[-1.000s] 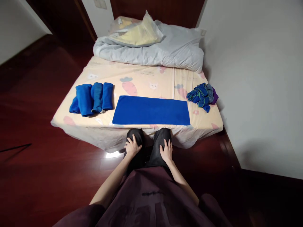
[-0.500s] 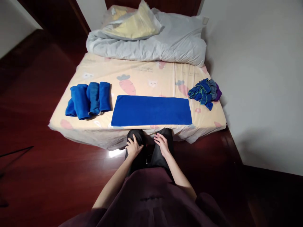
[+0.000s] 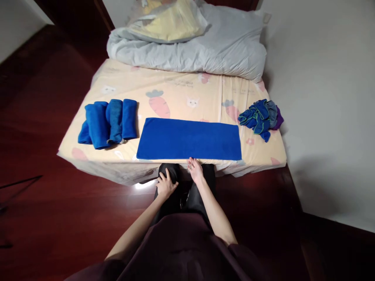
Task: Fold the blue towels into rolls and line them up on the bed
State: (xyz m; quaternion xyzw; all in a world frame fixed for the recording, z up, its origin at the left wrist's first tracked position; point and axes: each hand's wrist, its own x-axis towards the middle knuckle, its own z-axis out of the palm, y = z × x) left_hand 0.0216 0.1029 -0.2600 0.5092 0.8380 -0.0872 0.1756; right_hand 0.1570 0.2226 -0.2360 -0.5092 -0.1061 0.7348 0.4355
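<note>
A blue towel [image 3: 189, 138], folded into a long flat strip, lies along the near edge of the mattress [image 3: 175, 97]. My right hand [image 3: 195, 170] is raised off my knee, fingers spread and open, its tips just short of the towel's near edge. My left hand [image 3: 165, 185] rests flat on my left knee, fingers apart, holding nothing. Left of the flat towel sit several rolled blue towels [image 3: 108, 123] side by side.
A heap of crumpled blue, grey and purple cloths [image 3: 260, 117] lies at the mattress's right edge near the white wall [image 3: 322, 97]. A grey duvet [image 3: 205, 50] and a bagged yellow item [image 3: 170, 23] fill the far end. Dark red wooden floor [image 3: 43, 156] surrounds the mattress.
My right hand has lifted off my right knee and moved forward and left toward the flat towel's near edge. My left hand stays on the knee. The view has shifted slightly closer.
</note>
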